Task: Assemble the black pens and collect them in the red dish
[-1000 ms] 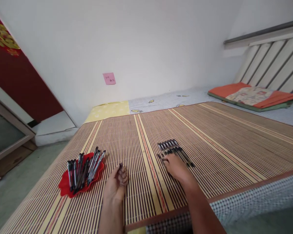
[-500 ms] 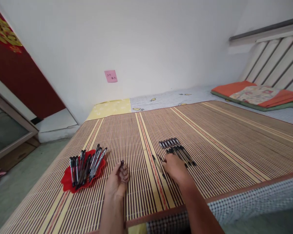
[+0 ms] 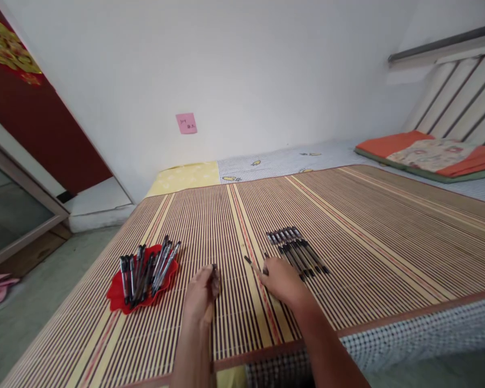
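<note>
In the head view, a small dark piece is pinched by the left hand, with the fingers curled in around it. What the piece is cannot be told, as most of it is hidden. To the right, a thin pen is touched by the right hand. Its dark tip is pointed to the far left, and whether it is gripped tightly or just pushed by the fingertips cannot be told.

Just to the right of that hand, long pen parts are laid side by side on the striped mat. Just beyond them, short dark pieces are set in a neat row. On the left, more pens are held in a red dish.

The thin pen is best held near its middle with a light pinch, so that it is not rolled away. The small dark piece is best held snugly, since little things are easily dropped. The right wrist is best lifted a bit, so that the long pen parts are not bumped.
</note>
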`<state>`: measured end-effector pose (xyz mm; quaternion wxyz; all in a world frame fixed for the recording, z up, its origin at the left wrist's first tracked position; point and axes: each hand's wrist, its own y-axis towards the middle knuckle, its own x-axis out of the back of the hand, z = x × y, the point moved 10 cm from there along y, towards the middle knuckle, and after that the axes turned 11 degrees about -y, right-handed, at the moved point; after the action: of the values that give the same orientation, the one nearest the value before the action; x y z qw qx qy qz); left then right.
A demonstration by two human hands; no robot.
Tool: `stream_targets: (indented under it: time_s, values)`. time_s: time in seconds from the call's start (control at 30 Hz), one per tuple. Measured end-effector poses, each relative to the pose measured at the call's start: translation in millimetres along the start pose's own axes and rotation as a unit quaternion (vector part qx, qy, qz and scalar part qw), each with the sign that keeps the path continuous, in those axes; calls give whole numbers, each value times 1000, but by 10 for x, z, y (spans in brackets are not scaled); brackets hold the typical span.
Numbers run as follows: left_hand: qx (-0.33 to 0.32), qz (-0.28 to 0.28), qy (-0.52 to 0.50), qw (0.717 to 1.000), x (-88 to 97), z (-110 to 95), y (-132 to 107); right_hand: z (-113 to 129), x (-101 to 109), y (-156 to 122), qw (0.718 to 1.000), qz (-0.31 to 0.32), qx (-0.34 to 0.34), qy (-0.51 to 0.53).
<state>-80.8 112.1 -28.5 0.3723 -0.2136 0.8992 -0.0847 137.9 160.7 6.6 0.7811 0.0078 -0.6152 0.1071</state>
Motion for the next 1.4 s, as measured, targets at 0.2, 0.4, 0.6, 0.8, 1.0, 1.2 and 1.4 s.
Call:
stream_targets:
  time_s: [0.2,0.4,0.6,0.8,1.0,1.2,1.4]
  values:
    - [15,115,181,977,-235,218,-53,530,62,-105,984,-11,97,149]
    - [-28,46,88,995,-108,79,-8,222,176,-27,990,-55,23,126]
    - [-1,58,27,998,-212,84,-95,-533,196,114,991,-70,-108,-23]
    - [-2,109,47,993,-332,94,-144,-484,103,113,992,-31,-111,-48]
    - [-5,141,57,988,-362,105,-142,-402,62,107,993,-23,-108,-45]
    - [-11,145,95,985,-379,130,-155,-223,103,138,985,-81,-41,150]
    - [-25,151,113,982,-431,165,-182,294,103,50,827,-7,78,557]
